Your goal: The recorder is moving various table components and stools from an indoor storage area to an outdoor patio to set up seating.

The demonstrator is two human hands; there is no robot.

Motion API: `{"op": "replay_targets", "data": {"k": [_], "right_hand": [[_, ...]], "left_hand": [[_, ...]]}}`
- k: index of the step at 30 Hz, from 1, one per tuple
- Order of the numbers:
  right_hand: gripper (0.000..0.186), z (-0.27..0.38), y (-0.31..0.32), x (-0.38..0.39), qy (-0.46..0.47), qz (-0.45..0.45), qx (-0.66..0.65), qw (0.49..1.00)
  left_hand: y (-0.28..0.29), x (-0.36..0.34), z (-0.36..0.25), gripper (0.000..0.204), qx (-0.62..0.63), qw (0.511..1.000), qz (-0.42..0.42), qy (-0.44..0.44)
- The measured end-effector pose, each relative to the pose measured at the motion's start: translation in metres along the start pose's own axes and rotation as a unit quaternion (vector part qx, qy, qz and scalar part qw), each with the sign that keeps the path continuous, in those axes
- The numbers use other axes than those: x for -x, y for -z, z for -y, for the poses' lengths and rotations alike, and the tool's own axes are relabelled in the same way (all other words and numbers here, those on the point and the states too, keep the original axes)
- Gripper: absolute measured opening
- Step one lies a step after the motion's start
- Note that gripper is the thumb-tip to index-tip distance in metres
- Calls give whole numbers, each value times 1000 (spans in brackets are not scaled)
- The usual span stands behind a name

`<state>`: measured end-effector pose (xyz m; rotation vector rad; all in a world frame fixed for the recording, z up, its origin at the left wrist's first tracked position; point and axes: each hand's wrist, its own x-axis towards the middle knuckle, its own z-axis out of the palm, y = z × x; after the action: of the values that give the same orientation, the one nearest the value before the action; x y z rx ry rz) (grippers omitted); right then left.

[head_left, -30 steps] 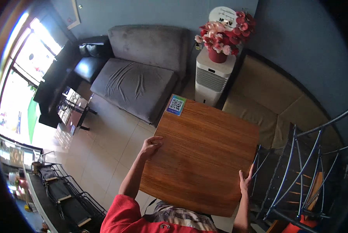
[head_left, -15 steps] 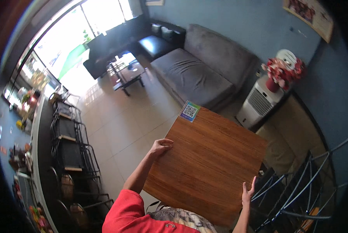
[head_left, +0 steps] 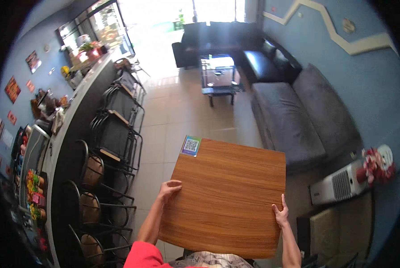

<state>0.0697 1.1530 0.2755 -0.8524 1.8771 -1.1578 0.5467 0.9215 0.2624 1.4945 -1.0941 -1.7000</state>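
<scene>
A square brown wood-grain table top [head_left: 227,196] is held level in front of my waist. My left hand [head_left: 168,189] grips its left edge, fingers curled over the upper face. At the opposite edge, my right hand [head_left: 281,211] clasps the side, with the thumb on top and the fingers stretched along the rim. A sticker with a square code [head_left: 191,146] is on the far left corner. Whatever is beneath the top, legs included, stays hidden.
Along the left, folded black chairs [head_left: 115,120] and round-seated stools [head_left: 91,207] line a long counter [head_left: 57,147]. Ahead stand a glass coffee table [head_left: 218,76] and a black sofa [head_left: 222,38]. A grey sofa [head_left: 289,120] and a white air cooler [head_left: 338,184] are at right.
My view has swung left, so the sofas and the cooler appear farther right. The table top has turned with me, both hands keeping their hold on its sides.
</scene>
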Motion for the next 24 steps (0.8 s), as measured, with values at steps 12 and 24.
{"op": "replay_targets", "data": {"k": [12, 24], "right_hand": [[79, 164, -213, -232, 104, 212, 65, 970], [75, 282, -406, -476, 124, 309, 3, 943]], "left_hand": [[169, -63, -68, 15, 86, 967, -239, 18], [286, -255, -173, 23, 77, 943, -323, 5]]}}
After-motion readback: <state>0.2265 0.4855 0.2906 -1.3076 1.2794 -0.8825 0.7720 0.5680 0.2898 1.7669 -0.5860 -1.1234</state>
